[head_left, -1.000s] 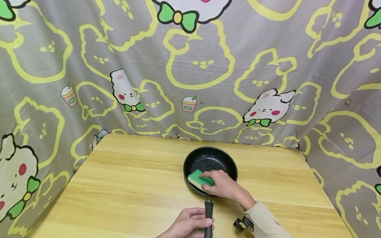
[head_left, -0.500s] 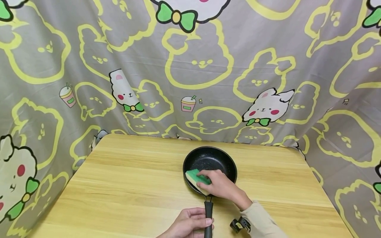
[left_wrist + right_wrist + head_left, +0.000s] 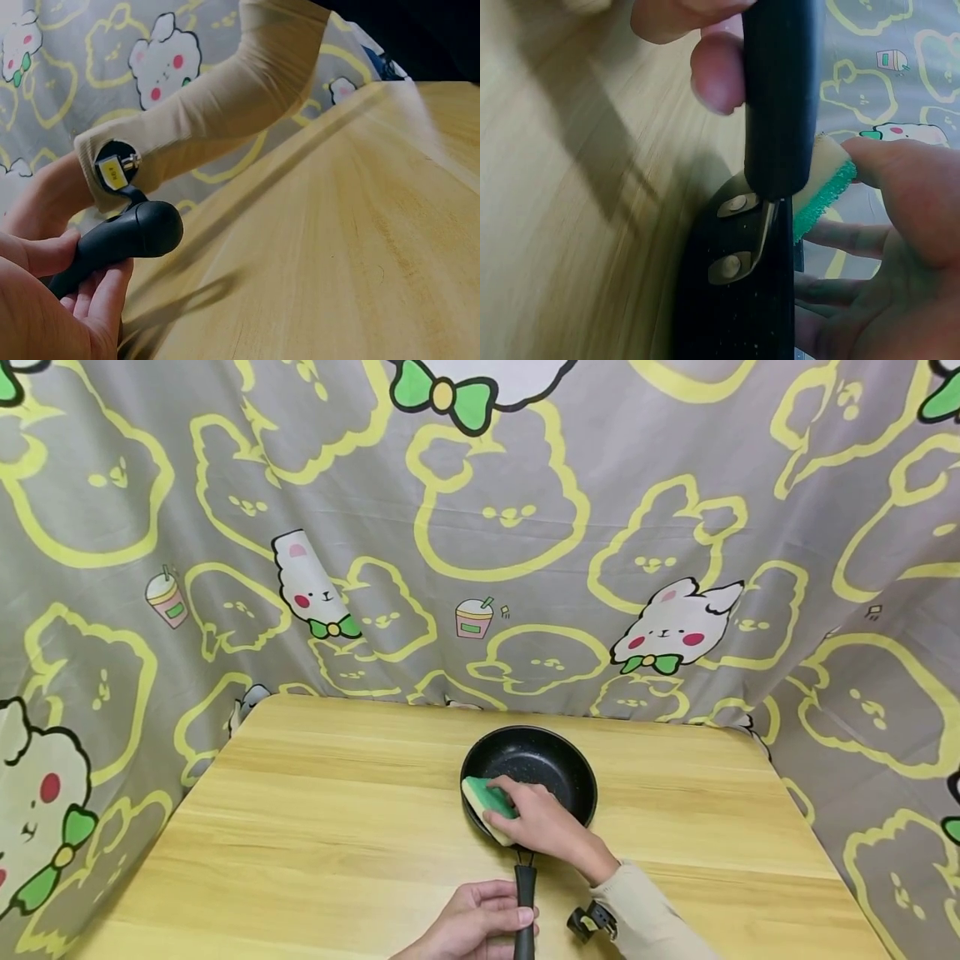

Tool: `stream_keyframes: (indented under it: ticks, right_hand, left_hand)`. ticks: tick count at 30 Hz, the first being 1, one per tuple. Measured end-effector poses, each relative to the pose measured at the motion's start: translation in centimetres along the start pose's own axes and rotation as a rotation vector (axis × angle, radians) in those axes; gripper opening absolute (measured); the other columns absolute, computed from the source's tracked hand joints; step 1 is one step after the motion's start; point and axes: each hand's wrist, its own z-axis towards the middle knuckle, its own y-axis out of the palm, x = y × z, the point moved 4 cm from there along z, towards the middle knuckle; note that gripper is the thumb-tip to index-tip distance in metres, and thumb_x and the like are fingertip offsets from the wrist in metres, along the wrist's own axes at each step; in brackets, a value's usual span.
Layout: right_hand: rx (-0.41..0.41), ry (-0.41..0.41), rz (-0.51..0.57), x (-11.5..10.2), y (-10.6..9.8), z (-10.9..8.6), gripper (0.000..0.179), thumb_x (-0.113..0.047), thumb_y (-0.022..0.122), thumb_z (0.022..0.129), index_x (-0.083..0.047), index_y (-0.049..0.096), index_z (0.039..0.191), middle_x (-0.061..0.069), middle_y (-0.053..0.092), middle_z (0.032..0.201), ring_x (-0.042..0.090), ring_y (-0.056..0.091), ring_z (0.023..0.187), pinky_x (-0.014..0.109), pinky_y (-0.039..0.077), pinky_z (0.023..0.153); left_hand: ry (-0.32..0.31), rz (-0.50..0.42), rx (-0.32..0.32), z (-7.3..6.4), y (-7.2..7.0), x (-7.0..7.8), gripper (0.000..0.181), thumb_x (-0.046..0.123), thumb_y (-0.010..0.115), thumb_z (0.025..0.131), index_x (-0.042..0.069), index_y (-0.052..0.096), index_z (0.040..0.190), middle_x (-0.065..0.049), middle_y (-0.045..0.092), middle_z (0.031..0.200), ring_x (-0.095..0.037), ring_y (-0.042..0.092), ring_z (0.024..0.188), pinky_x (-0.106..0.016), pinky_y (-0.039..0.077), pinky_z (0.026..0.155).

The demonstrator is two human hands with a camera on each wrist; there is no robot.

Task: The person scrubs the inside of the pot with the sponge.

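A black frying pan (image 3: pixel 551 760) stands on the table, its handle (image 3: pixel 525 893) toward me. My left hand (image 3: pixel 476 922) grips that handle, thumb on top and fingers beneath; the left wrist view shows the rounded handle end (image 3: pixel 154 229) poking out of the grip. Inside the pan, my right hand (image 3: pixel 543 818) pinches a sponge (image 3: pixel 497 797), green on top and pale yellow below, against the near-left wall. In the right wrist view the sponge (image 3: pixel 826 187) sits between thumb and fingers at the rim, partly behind the handle.
The wooden table (image 3: pixel 300 827) reaches back to a grey curtain (image 3: pixel 510 552) with yellow animal outlines. On the right wrist a small black camera (image 3: pixel 592 922) hangs beside the beige sleeve (image 3: pixel 648 910).
My right hand has slid the sponge left and slightly away from me along the pan's wall, and the sponge has turned steeper. The left hand keeps its hold on the handle.
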Motion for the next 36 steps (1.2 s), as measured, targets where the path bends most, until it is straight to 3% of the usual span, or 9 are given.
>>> stream_keyframes:
  ticks: [10, 16, 24, 36]
  right_hand:
    - [0.026, 0.059, -0.047, -0.3, 0.6, 1.0, 0.045, -0.035, 0.069, 0.097, -0.017, 0.058, 0.137, 0.011, 0.066, 0.11, 0.019, 0.06, 0.089, 0.036, 0.051, 0.072]
    - [0.026, 0.094, -0.045, -0.6, 0.7, 1.5, 0.046, -0.035, 0.071, 0.097, -0.018, 0.056, 0.137, 0.013, 0.06, 0.11, 0.023, 0.058, 0.087, 0.041, 0.053, 0.073]
    - [0.021, 0.092, -0.05, -0.8, 0.5, 2.5, 0.047, -0.033, 0.073, 0.097, -0.018, 0.053, 0.136, 0.014, 0.059, 0.113, 0.026, 0.059, 0.087, 0.043, 0.054, 0.074]
    - [-0.029, 0.086, -0.022, -0.1, 0.7, 3.8, 0.05, -0.027, 0.076, 0.095, -0.016, 0.047, 0.134, 0.019, 0.052, 0.115, 0.025, 0.058, 0.08, 0.034, 0.053, 0.063]
  left_hand:
    - [-0.007, -0.005, 0.026, 0.0, 0.1, 0.1, 0.032, 0.004, 0.073, 0.093, -0.004, 0.064, 0.123, -0.008, 0.074, 0.1, -0.019, 0.073, 0.091, -0.04, 0.062, 0.08]
    - [-0.009, -0.006, 0.03, -0.1, 0.0, 0.0, 0.032, 0.004, 0.073, 0.093, -0.005, 0.064, 0.123, -0.009, 0.073, 0.099, -0.019, 0.073, 0.09, -0.04, 0.062, 0.081]
    - [0.018, -0.015, -0.009, 0.0, 0.1, 0.1, 0.031, 0.004, 0.073, 0.093, -0.005, 0.064, 0.122, -0.008, 0.074, 0.099, -0.019, 0.073, 0.09, -0.04, 0.062, 0.081]
    - [0.005, 0.003, 0.011, -0.1, 0.1, 0.0, 0.033, 0.003, 0.073, 0.093, -0.006, 0.064, 0.124, -0.007, 0.074, 0.098, -0.019, 0.073, 0.091, -0.038, 0.062, 0.08]
